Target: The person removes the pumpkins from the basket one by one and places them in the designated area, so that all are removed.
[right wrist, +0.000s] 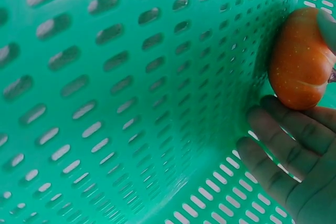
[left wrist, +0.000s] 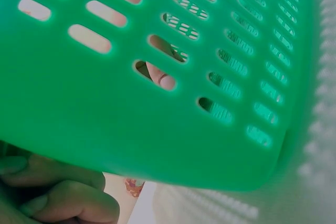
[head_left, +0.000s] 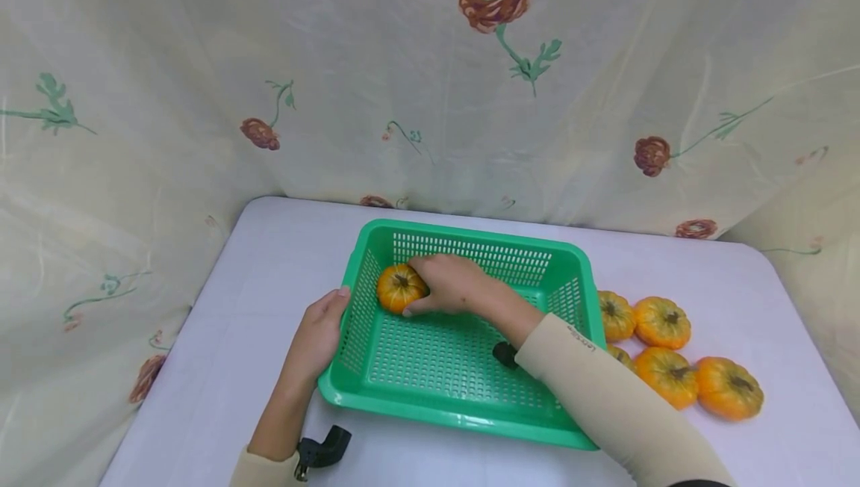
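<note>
A green plastic basket (head_left: 457, 416) with slotted walls sits on the table. My left hand (head_left: 322, 330) grips its left rim. In the left wrist view, curled fingers (left wrist: 73, 198) show at the rim, below the slotted wall. Inside the basket, near the far left corner, is a small orange pumpkin (head_left: 398, 287) with a brown stem. My right hand (head_left: 446, 283) reaches in and holds the pumpkin from its right side. In the right wrist view, the thumb overlaps one side of the pumpkin (right wrist: 296, 59); the fingers (right wrist: 289, 150) spread below the other side.
Several more orange pumpkins (head_left: 664, 323) lie on the table right of the basket, some partly hidden behind its rim. The white-covered table (head_left: 269, 278) meets a flower-printed curtain (head_left: 403, 61) at the back. A black wrist camera (head_left: 325, 448) sticks out from the left wrist.
</note>
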The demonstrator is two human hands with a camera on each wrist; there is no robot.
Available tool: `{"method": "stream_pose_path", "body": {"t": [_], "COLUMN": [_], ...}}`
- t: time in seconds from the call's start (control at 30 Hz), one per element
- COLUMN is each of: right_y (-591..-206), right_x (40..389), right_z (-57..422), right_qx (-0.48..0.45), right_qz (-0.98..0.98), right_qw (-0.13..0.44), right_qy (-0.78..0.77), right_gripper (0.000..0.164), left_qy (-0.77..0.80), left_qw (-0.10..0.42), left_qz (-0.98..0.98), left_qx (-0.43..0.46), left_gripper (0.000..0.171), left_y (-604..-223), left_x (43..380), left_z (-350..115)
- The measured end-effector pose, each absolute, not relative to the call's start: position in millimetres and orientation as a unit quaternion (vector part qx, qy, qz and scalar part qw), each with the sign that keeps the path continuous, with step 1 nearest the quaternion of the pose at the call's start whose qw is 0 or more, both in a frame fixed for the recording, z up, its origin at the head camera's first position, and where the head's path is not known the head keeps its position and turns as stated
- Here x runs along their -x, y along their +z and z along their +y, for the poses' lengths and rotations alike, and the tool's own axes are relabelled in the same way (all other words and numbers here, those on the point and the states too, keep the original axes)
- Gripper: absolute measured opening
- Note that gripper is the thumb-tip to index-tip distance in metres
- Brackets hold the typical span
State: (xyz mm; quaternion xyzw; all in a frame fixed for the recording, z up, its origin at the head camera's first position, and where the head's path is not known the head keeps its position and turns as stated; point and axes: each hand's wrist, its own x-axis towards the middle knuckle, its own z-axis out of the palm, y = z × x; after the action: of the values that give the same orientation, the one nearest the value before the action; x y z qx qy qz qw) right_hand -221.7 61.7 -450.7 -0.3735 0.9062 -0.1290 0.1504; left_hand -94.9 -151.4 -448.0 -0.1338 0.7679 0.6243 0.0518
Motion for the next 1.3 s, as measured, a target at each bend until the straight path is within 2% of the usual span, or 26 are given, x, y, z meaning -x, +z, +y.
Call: {"method": "stream_pose_path", "body": {"t": [0.77, 1.3], "right_y": [-442, -417], "right_x": [220, 212], "right_z": [66, 65], "right_qx": [0.373, 0.387], "right_qz": [0.900, 0.892], "right_qw": [0.164, 0.167], "right_qy": [-0.157, -0.164], "right_gripper": [0.074, 0.074], "left_qy": [0.619, 0.626], "left_qw": [0.050, 0.052], "left_qz": [0.773, 0.767], "left_qx": [0.129, 0.131], "left_gripper": [0.052, 0.051], "left_y": [-448, -445], "left_x": [95, 94], "left_z": [-152, -151]}}
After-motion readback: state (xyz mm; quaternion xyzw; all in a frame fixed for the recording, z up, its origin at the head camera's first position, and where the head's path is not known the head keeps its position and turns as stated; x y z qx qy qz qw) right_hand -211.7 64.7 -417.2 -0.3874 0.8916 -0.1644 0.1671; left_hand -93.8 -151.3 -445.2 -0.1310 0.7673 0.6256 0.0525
